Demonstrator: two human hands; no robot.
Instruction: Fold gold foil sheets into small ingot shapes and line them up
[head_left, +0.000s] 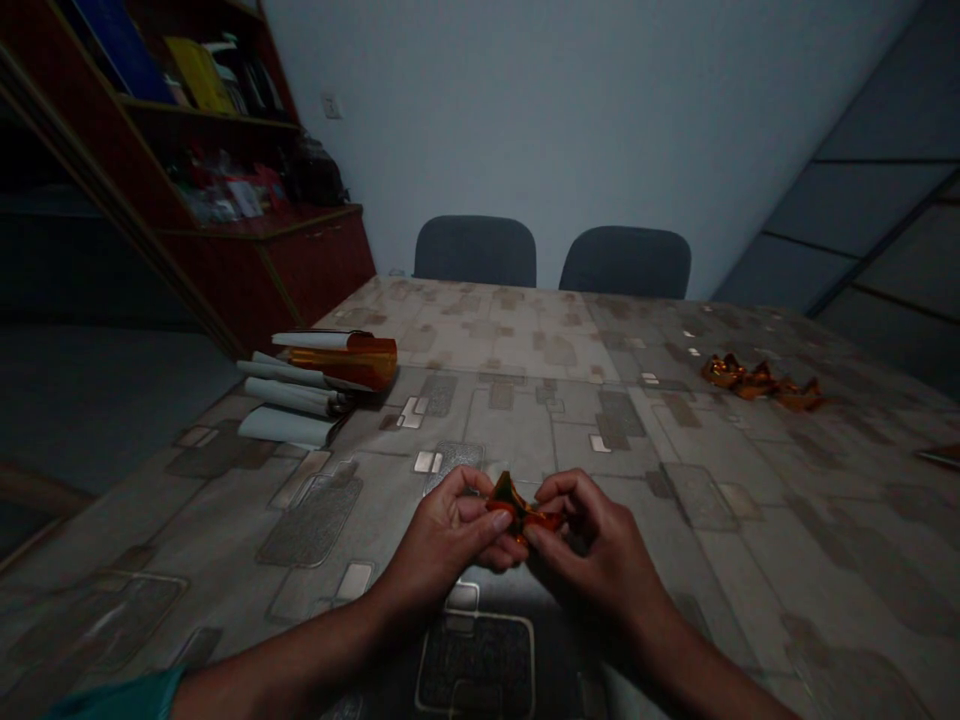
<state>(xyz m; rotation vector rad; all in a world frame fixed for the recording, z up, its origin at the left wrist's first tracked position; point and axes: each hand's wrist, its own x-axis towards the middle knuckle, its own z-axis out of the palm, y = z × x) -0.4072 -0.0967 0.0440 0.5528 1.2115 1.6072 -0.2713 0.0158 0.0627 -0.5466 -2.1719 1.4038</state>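
The left hand [442, 530] and right hand [596, 535] close in narrow pinches on a crumpled piece of orange foil [521, 508], held between them just above the patterned tablecloth [315, 520]. Too hard a pinch could tear the thin foil; a loosened grip could let a fold spring open. Curled white-backed sheets [300, 400] lie ahead left, folded orange foil pieces [759, 384] ahead right.

Dim light is hanging over everything, and deep shadow is swallowing the floor [90, 400]. The wide lens is bending the counter [697, 560] toward the edges.
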